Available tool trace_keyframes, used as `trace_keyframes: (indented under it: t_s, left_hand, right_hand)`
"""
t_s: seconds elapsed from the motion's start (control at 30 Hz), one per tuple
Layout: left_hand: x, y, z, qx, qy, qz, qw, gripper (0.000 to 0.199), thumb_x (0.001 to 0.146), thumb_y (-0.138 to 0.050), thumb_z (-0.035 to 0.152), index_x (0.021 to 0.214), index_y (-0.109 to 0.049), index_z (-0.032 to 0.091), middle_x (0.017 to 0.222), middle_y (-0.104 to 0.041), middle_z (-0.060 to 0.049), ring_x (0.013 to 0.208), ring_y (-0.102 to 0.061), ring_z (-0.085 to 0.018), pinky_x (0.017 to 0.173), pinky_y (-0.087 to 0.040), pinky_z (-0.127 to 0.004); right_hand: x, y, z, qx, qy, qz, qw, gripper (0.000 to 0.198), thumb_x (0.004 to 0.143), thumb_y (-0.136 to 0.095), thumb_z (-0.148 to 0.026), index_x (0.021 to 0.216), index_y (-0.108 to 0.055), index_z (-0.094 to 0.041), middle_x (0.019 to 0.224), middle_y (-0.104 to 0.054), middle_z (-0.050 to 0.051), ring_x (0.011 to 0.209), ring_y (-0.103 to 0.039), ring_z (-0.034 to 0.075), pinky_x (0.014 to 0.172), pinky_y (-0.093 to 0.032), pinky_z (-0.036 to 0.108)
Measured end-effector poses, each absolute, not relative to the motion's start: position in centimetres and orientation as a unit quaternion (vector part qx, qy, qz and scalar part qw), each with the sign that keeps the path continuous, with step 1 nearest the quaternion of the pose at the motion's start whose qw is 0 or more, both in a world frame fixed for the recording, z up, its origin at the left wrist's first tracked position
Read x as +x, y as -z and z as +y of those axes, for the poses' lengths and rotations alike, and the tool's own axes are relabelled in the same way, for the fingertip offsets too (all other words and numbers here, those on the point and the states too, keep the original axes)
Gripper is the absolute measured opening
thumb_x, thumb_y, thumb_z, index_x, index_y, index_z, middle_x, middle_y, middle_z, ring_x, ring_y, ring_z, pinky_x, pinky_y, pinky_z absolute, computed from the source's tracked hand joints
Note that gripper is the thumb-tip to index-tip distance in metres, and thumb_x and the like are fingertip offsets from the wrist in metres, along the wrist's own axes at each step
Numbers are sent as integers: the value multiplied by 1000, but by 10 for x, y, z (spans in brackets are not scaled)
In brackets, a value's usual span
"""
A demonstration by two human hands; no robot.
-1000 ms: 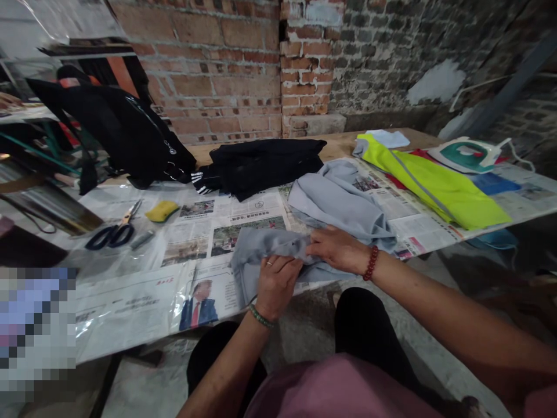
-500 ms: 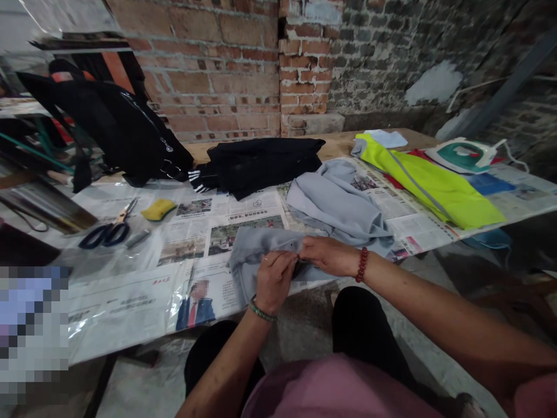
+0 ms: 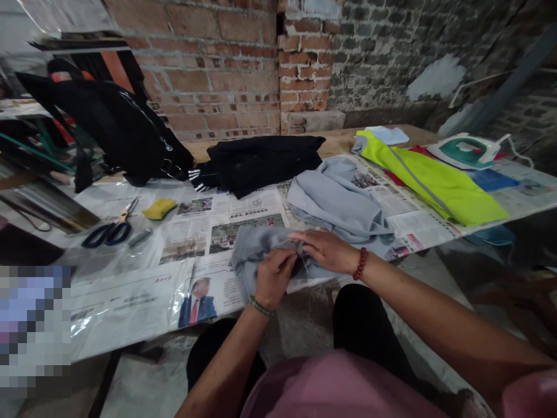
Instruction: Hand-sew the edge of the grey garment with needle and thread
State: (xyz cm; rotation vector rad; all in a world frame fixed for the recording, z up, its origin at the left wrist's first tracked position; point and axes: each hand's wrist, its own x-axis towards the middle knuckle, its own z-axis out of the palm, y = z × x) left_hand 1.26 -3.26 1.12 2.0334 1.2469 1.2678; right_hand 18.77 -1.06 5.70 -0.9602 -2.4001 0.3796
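A piece of grey cloth lies bunched at the table's front edge. My left hand, with a green bead bracelet at the wrist, pinches a fold of this cloth. Right beside it, my right hand wears a red bead bracelet. Its index finger reaches across the cloth, and the other fingers are curled. A thin pale line, like a thread or a needle, shows under those fingers. What the right fingertips grip is too small to make out. Behind both hands lies a crumpled grey garment.
Plastic-covered newspaper covers the table. To the left are scissors, a yellow sponge, a metal flask and a black bag. Folded black clothing lies behind; a neon-yellow garment and an iron are at right.
My right hand has shifted slightly, and its index finger now stretches out to the left over the cloth. The thin pale line has come into view. My left hand keeps its pinch.
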Motion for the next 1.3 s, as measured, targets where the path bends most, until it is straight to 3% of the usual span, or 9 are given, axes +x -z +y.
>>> trace_keyframes:
  t_s: [0.17, 0.5, 0.73, 1.1, 1.17, 1.3]
  left_hand:
    - [11, -13, -30, 661, -421, 530, 325, 13, 76, -55, 27, 79, -66, 22, 76, -69, 2, 71, -61, -13, 67, -48, -22]
    - [11, -21, -26, 619, -413, 543, 390, 14, 72, -54, 26, 75, -67, 20, 70, -66, 3, 67, -58, -11, 63, -46, -20]
    - [9, -20, -26, 631, -406, 530, 395, 13, 73, -53, 25, 73, -65, 19, 67, -63, 3, 65, -56, -11, 61, -44, -20]
    - [8, -9, -23, 671, -390, 517, 361, 16, 77, -50, 28, 76, -63, 19, 70, -62, 3, 66, -54, -12, 62, -42, -21]
    - [8, -10, -23, 678, -382, 512, 364, 16, 77, -50, 29, 77, -63, 20, 69, -61, 3, 66, -54, -12, 61, -41, -21]
    - [8, -15, -25, 683, -377, 505, 369, 18, 78, -48, 28, 76, -63, 19, 68, -61, 2, 66, -53, -12, 62, -41, -21]
  right_hand:
    - [200, -42, -26, -362, -65, -831, 418, 23, 81, -47, -15, 102, -54, -22, 94, -57, 6, 90, -53, 17, 80, -44, 35]
    - [187, -22, -33, -350, 58, -876, 326, 21, 78, -53, -19, 97, -59, -23, 97, -55, 6, 92, -47, 19, 78, -36, 36]
    - [179, -20, -29, -344, 87, -869, 345, 11, 81, -51, -19, 85, -61, -23, 86, -60, 3, 83, -50, 17, 71, -35, 33]
    - [168, -29, -46, -361, -107, -781, 498, 8, 85, -47, -21, 86, -55, -23, 82, -65, 2, 83, -59, 16, 77, -42, 34]
    - [167, -34, -46, -393, -197, -744, 503, 7, 85, -48, -25, 86, -54, -23, 81, -65, 2, 77, -61, 15, 73, -45, 33]
    - [164, -46, -35, -409, -494, -570, 514, 16, 84, -45, -38, 90, -43, -24, 75, -64, -1, 53, -61, 13, 46, -46, 24]
